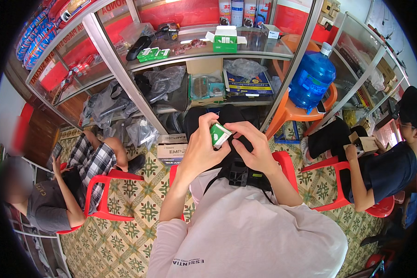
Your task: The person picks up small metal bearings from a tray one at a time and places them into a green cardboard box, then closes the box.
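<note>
My left hand (205,144) grips a small green and white cardboard box (219,135) above my lap. Close to the right of that box is my right hand (248,144), its thumb and fingers bent and apart; a fingertip is at the box's upper edge, and whether it touches cannot be told. In front of me, on the upper glass shelf, stands a larger green carton (225,43) with its flaps up and small boxes inside. Several small green boxes (153,54) lie further left on that shelf, beside a black object (139,47).
An aluminium-framed glass cabinet (212,56) stands before me. Right of it, a blue water bottle (312,78) rests on an orange plastic chair (287,113). One person (52,201) sits at left holding a phone; another (385,173) at right holds an open cardboard box (365,144). Cartons (171,151) stand on the floor.
</note>
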Demonstrator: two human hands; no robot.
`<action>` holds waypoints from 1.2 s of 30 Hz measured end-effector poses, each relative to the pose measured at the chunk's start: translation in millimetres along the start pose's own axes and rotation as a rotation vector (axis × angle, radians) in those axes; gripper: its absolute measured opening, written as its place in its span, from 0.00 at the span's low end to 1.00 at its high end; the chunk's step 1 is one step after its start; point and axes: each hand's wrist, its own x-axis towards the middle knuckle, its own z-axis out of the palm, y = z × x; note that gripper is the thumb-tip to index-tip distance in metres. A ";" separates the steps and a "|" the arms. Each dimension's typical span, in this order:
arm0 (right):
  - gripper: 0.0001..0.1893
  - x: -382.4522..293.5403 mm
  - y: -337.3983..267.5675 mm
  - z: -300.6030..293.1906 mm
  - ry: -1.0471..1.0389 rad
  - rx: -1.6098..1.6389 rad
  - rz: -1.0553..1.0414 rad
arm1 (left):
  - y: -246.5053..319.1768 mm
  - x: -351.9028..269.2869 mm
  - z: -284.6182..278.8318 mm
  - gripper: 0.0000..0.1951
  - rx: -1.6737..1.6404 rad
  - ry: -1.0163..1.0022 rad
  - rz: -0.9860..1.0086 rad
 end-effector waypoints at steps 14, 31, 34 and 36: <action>0.18 -4.3 26.3 16.9 0.119 0.329 0.116 | -7.1 -0.2 4.8 0.35 0.031 -0.094 0.006; 0.15 230.5 125.0 -81.7 0.133 0.074 0.100 | -20.2 7.3 -18.8 0.31 -0.092 0.003 0.051; 0.14 281.6 168.7 -84.8 0.234 -0.174 0.025 | -20.3 6.4 -22.0 0.27 -0.117 -0.047 0.037; 0.14 299.6 187.5 -86.2 0.237 -0.350 -0.007 | -19.8 6.4 -23.6 0.24 -0.108 -0.075 0.040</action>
